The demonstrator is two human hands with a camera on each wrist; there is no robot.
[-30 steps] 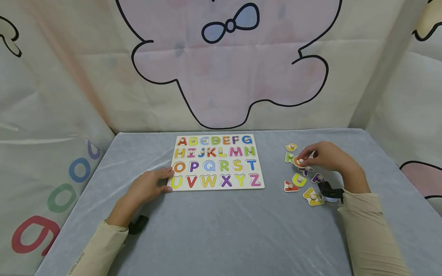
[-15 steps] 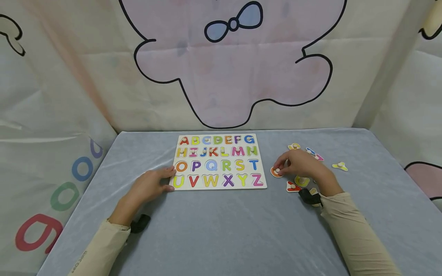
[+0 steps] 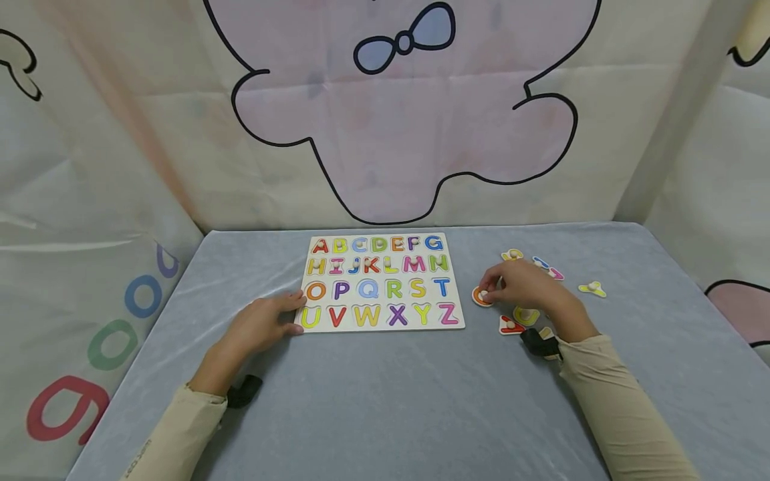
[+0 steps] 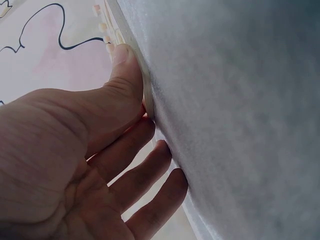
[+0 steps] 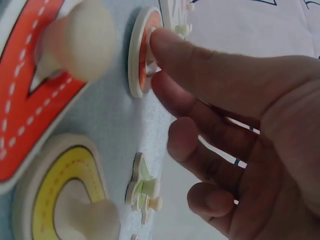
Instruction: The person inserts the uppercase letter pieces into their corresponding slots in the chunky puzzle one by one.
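Observation:
A white alphabet board (image 3: pixel 385 329) lies on the table, its top two rows fitted with knobbed letters and its lower two rows showing printed letters. My left hand (image 3: pixel 259 327) grips the board's left edge; in the left wrist view the thumb of that hand (image 4: pixel 85 135) lies on top, with fingers at the rim. Just right of the board, my right hand (image 3: pixel 523 287) pinches the knob of an orange O piece (image 3: pixel 478 298). In the right wrist view, thumb and forefinger of the hand (image 5: pixel 235 115) meet at the O piece (image 5: pixel 135 55), which is near the cloth.
Around my right hand lie a red V piece (image 3: pixel 510 327), a yellow U piece (image 3: pixel 526 316), a yellow-green Y piece (image 3: pixel 592 289) and several others toward the back. A grey-blue cloth (image 3: pixel 385 407) covers the table; a printed curtain (image 3: pixel 385 120) hangs behind.
My right hand has carried the orange O piece left, from among the loose pieces to beside the board, mostly in the first half second. The left hand keeps its hold on the edge.

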